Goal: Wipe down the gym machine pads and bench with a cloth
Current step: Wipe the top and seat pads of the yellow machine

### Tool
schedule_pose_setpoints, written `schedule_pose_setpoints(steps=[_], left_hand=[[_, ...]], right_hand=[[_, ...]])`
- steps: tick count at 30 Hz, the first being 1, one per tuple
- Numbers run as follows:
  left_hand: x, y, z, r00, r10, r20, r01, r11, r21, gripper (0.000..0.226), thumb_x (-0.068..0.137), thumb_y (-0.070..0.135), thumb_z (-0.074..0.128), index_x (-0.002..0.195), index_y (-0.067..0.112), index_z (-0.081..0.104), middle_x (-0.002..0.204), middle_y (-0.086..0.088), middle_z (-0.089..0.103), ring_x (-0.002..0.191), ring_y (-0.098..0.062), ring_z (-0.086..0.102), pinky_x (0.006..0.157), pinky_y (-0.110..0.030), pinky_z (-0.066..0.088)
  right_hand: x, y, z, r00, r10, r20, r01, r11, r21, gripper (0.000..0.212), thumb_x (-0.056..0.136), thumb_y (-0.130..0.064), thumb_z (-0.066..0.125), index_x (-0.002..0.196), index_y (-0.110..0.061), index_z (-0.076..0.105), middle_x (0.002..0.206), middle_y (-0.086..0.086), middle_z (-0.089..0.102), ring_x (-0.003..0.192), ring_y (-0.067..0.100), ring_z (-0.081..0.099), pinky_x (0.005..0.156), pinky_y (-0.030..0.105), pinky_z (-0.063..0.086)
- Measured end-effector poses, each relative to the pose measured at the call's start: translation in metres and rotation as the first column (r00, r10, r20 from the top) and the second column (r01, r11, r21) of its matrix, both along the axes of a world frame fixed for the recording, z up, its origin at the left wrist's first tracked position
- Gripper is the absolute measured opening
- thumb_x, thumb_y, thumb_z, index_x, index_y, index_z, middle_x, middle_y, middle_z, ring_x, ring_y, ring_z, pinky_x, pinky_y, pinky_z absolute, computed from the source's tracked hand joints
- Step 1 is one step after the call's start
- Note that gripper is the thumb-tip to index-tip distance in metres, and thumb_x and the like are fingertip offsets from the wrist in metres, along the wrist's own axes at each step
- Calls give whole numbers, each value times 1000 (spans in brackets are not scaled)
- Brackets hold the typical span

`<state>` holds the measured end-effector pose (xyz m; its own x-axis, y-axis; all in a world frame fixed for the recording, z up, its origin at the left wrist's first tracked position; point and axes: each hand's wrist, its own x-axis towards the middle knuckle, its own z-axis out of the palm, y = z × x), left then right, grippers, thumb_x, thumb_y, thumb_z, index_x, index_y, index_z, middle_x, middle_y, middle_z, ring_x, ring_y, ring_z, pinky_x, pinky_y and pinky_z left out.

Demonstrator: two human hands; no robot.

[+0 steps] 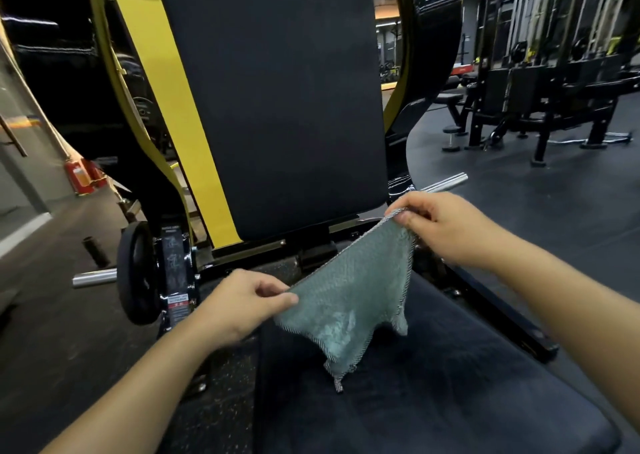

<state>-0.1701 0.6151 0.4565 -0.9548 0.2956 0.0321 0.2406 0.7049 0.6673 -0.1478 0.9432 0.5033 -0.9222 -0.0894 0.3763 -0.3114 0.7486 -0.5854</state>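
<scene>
Nearest the camera, the black seat pad of the bench fills the lower right, its near edge running out of view. Beyond its far edge stands the tall black back pad, upright and slightly tilted, with a yellow frame panel along its left side. Left of the seat pad's far corner, a black weight plate sits on a chrome sleeve. A grey-green cloth hangs in the air above the far part of the seat pad, stretched between both hands, its lower corner drooping toward the pad; whether that corner touches cannot be told. The right hand pinches the cloth's upper corner between thumb and curled fingers, near the back pad's lower right corner. The left hand, lower, pinches the cloth's left corner the same way.
</scene>
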Motion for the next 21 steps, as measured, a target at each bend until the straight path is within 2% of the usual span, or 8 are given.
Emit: schedule_pose_setpoints(steps=[2, 5, 7, 10, 14, 17, 19, 21], left_hand=[[-9, -8, 8, 997, 38, -64, -36, 999, 35, 9, 88, 38, 79, 84, 31, 81, 80, 16, 76, 77, -1, 70, 82, -32, 57], [-27, -9, 19, 992, 102, -69, -81, 962, 262, 7, 92, 33, 75, 88, 31, 80, 84, 13, 77, 81, -2, 69, 84, -36, 60], [-37, -3, 23, 991, 115, -69, -81, 922, 380, 8, 96, 27, 71, 92, 29, 78, 89, 13, 77, 93, -9, 72, 90, -41, 61], [-40, 4, 28, 990, 95, -106, -31, 871, 491, 8, 98, 22, 68, 97, 24, 76, 92, 9, 78, 94, -6, 73, 91, -39, 60], [-31, -5, 14, 996, 30, -90, 6, 927, 375, 7, 93, 23, 74, 98, 26, 78, 93, 9, 79, 91, -8, 73, 92, -41, 60], [-14, -20, -11, 997, -79, 12, 75, 975, 208, 11, 89, 24, 78, 94, 33, 80, 94, 12, 79, 89, -5, 73, 93, -38, 57], [2, -29, -25, 980, -157, 125, 145, 985, 95, 10, 87, 28, 79, 94, 35, 81, 93, 11, 79, 88, -6, 73, 88, -31, 57], [14, -35, -35, 955, -211, 210, 203, 977, 58, 9, 86, 31, 80, 94, 29, 81, 86, 4, 79, 82, -10, 73, 82, -26, 55]], right_hand=[[-5, 9, -5, 999, -41, 11, 42, 999, -30, 18, 102, -26, 59, 94, -38, 71, 68, -21, 66, 56, -1, 58, 62, 24, 45], [-14, 15, -12, 994, -86, 60, 92, 990, -109, 14, 100, -28, 62, 93, -34, 73, 77, 0, 72, 68, 26, 69, 72, 47, 60], [-19, 18, -13, 993, -94, 66, 105, 977, -188, 14, 100, -26, 62, 95, -31, 74, 84, 0, 75, 78, 24, 72, 80, 47, 62], [-19, 19, -10, 996, -54, 70, 73, 948, -311, 14, 101, -19, 61, 101, -23, 75, 93, 0, 77, 91, 19, 74, 88, 46, 61], [1, 20, -26, 990, 14, 142, 34, 945, -325, 15, 100, -12, 62, 103, -18, 76, 96, 3, 77, 91, 16, 73, 89, 39, 61], [27, 26, -63, 955, 51, 291, -9, 989, -145, 12, 97, -18, 68, 97, -26, 76, 90, -4, 77, 85, 12, 70, 89, 29, 57], [43, 30, -87, 905, 78, 419, -77, 997, -21, 7, 96, -25, 70, 96, -29, 75, 91, -11, 77, 88, 7, 70, 92, 33, 54], [55, 31, -100, 856, 110, 504, -136, 991, 15, 6, 97, -30, 68, 98, -31, 75, 93, -13, 77, 92, 11, 71, 94, 34, 54]])
